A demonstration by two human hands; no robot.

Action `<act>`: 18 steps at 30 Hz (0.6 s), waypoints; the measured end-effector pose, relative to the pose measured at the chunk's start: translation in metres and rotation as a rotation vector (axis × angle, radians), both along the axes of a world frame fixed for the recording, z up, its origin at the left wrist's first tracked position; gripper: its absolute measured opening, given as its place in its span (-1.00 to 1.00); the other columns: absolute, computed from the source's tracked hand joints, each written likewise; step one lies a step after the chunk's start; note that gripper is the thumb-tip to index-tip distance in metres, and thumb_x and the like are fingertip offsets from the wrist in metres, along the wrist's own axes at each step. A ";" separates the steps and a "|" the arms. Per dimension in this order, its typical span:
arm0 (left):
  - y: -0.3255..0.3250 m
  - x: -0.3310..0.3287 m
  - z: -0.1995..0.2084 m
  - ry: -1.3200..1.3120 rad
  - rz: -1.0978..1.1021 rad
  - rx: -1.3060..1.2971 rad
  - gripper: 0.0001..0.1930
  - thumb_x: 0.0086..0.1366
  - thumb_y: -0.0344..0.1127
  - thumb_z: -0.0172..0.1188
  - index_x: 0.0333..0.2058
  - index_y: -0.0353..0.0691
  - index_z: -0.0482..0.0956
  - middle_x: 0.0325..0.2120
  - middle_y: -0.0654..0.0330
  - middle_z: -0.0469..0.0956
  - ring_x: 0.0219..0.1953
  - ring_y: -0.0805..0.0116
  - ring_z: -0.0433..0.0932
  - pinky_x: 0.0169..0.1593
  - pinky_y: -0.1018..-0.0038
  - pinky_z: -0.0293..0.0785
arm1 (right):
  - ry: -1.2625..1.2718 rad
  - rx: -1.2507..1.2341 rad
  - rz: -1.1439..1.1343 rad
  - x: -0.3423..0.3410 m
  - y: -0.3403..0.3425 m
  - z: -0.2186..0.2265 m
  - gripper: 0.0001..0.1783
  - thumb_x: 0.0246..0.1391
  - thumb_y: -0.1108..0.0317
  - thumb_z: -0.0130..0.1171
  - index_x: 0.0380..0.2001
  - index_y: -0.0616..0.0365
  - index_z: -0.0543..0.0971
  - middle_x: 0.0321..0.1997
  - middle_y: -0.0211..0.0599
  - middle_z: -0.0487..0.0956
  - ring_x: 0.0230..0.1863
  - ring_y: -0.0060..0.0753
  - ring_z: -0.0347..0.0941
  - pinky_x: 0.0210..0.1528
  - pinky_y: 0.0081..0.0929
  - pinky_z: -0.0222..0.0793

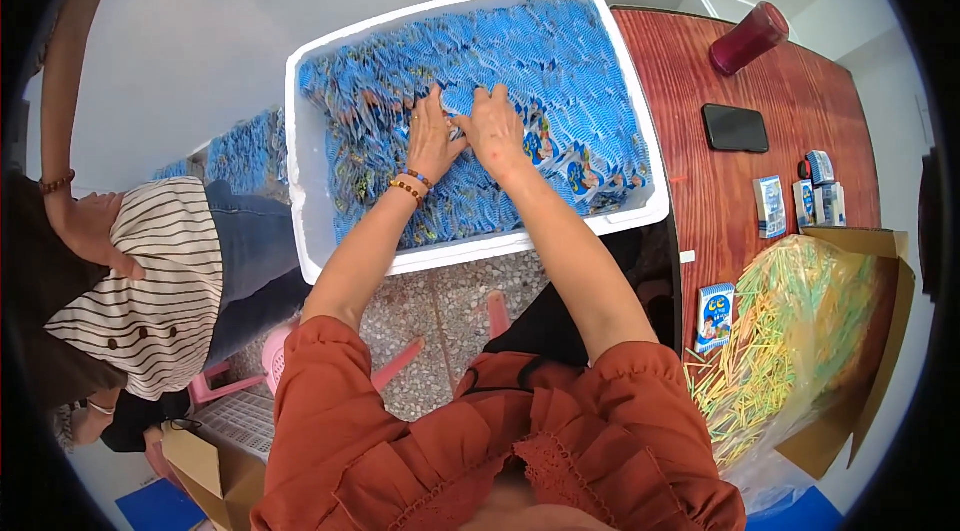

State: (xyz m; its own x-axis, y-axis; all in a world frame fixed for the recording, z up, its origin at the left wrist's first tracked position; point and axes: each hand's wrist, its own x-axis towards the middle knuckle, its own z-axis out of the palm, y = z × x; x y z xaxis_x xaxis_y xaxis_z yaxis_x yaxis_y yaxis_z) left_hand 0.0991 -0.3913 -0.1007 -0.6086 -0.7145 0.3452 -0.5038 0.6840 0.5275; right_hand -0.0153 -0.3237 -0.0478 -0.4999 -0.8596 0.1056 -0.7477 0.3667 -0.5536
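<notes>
A large white foam box point(460, 252) is packed with rows of small flat blue-and-white packets point(560, 46). My left hand point(432, 143), with beaded bracelets at its wrist, rests on the packets in the middle of the box, fingers stretched forward. Close beside it lies my right hand point(494, 136), its fingers spread over the packets and its thumb near the left one. Both hands touch the packets, and neither visibly grips one. Just right of my right hand, several packets lie with their printed fronts showing.
On the reddish wooden table point(690, 191) at right are a phone point(735, 128), dark red tumbler point(750, 37), small blue-and-white packs point(771, 207) and a carton point(880, 331) with yellow-green sticks point(770, 331) spilling out. A person in a striped shirt point(165, 281) stands at left. A cardboard box point(215, 471) sits lower left.
</notes>
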 end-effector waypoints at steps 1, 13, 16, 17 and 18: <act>0.001 0.005 0.002 -0.004 -0.035 -0.010 -0.12 -0.07 -0.31 0.39 0.20 -0.36 0.10 -0.04 -0.07 0.29 -0.03 -0.08 0.32 0.03 0.17 0.28 | -0.004 -0.003 0.005 0.002 0.000 0.001 -0.54 -0.15 0.20 0.38 -0.24 0.28 0.49 -0.15 0.02 0.37 -0.19 0.06 0.49 -0.21 -0.19 0.51; 0.024 0.021 0.022 -0.060 -0.015 0.074 -0.48 0.00 -0.28 0.41 -0.17 -0.32 0.29 -0.29 0.02 0.36 -0.36 0.06 0.44 -0.29 0.31 0.43 | -0.096 -0.073 0.058 -0.009 0.019 0.005 -0.44 -0.13 0.27 0.35 -0.09 0.29 0.39 -0.13 0.05 0.37 -0.14 0.06 0.45 -0.16 -0.16 0.46; 0.008 0.022 0.011 -0.026 0.035 0.083 -0.55 0.04 -0.32 0.38 -0.25 -0.31 0.25 -0.38 0.02 0.35 -0.42 0.05 0.41 -0.31 0.30 0.42 | -0.286 -0.273 0.105 -0.027 0.047 0.009 -0.47 -0.04 0.27 0.27 -0.01 0.27 0.41 -0.10 -0.08 0.44 -0.31 -0.27 0.49 -0.20 -0.33 0.42; 0.004 0.019 0.009 -0.059 0.066 0.054 -0.56 0.05 -0.33 0.37 -0.26 -0.31 0.24 -0.40 0.03 0.34 -0.43 0.07 0.41 -0.32 0.30 0.42 | -0.278 -0.271 0.102 -0.038 0.054 0.013 -0.47 -0.04 0.27 0.27 -0.01 0.27 0.41 -0.10 -0.08 0.44 -0.31 -0.27 0.49 -0.20 -0.33 0.42; 0.002 0.018 0.008 -0.079 0.089 0.014 -0.57 0.05 -0.35 0.37 -0.28 -0.31 0.25 -0.41 0.06 0.33 -0.44 0.14 0.42 -0.32 0.32 0.41 | -0.365 -0.082 0.177 -0.047 0.060 0.016 -0.53 -0.02 0.27 0.25 -0.04 0.24 0.46 -0.17 -0.11 0.49 -0.31 -0.27 0.50 -0.18 -0.32 0.42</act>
